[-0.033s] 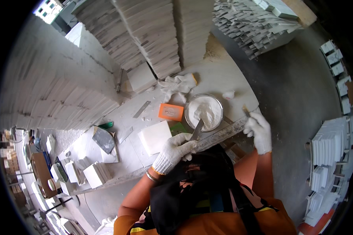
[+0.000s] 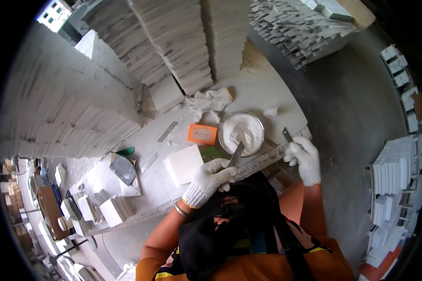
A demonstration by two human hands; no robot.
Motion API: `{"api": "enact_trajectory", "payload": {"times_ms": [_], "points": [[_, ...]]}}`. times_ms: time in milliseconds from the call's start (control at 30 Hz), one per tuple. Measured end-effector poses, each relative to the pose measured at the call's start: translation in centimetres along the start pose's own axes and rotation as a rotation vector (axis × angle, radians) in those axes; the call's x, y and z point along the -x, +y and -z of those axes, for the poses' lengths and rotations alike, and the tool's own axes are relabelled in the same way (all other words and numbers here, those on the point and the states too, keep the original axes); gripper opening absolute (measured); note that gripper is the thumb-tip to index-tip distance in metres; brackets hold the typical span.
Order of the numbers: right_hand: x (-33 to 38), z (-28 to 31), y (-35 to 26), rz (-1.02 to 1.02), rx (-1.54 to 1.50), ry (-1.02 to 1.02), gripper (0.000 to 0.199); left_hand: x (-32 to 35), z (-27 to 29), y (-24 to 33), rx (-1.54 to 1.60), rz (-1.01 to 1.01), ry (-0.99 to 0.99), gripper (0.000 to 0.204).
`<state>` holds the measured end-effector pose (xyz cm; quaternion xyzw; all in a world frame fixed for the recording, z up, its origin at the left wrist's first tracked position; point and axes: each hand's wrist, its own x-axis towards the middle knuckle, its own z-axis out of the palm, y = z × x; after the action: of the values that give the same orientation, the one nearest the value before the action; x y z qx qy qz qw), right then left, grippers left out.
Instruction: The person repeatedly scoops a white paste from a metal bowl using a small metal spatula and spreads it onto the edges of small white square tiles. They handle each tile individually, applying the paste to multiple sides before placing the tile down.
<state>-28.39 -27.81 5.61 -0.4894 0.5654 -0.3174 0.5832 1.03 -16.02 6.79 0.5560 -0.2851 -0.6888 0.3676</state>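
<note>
Flat blade (image 2: 237, 152) was held thumb-on in the gloved left hand (image 2: 210, 180), presumably for control, tip angled over the bowl (image 2: 264, 133); paste contact unclear. Dark blade (image 2: 287, 135) was gripped in the right hand (image 2: 304, 158). Bowl was likely set near the table (image 2: 272, 93) edge for reach, orange box (image 2: 202, 134) beside.
</note>
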Motion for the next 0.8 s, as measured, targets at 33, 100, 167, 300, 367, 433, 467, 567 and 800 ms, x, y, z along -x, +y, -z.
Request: {"api": "enact_trajectory", "payload": {"times_ms": [33,100,167,300,367,433,467,567,800], "points": [[1.1,-1.4,-0.5,-0.028,-0.035,-0.026,0.030,-0.4,-0.3,0.0,-0.024,0.009,-0.015,0.024],[3.1,-3.8,-1.4,0.036,-0.001,-0.096,0.023,-1.0,-1.2,0.3,-0.060,0.036,-0.032,0.023],[4.2,-5.4,-1.5,0.145,0.096,-0.115,0.020,-1.4,-1.8,0.3,-0.088,0.044,-0.057,0.022],[4.6,-5.9,0.4,0.366,0.235,0.003,0.031,-2.0,-2.8,0.0,-0.113,0.030,-0.104,0.021],[5.4,-6.0,0.7,0.408,0.369,0.057,0.034,-2.1,-3.4,0.0,-0.104,0.030,-0.111,0.020],[6.9,-7.1,2.4,0.622,0.436,0.083,0.035,-2.2,-4.3,0.1,-0.076,0.034,-0.113,0.019],[7.8,-7.7,2.8,0.727,0.487,0.095,0.035,-2.1,-4.6,0.2,-0.079,0.040,-0.117,0.019],[8.0,-6.6,2.4,0.617,0.423,0.158,0.033,-1.7,-5.4,0.1,-0.086,0.043,-0.132,0.018],[9.6,-6.6,3.4,0.763,0.506,0.140,0.033,-1.5,-6.2,-0.7,-0.100,0.020,-0.155,0.017]]}}
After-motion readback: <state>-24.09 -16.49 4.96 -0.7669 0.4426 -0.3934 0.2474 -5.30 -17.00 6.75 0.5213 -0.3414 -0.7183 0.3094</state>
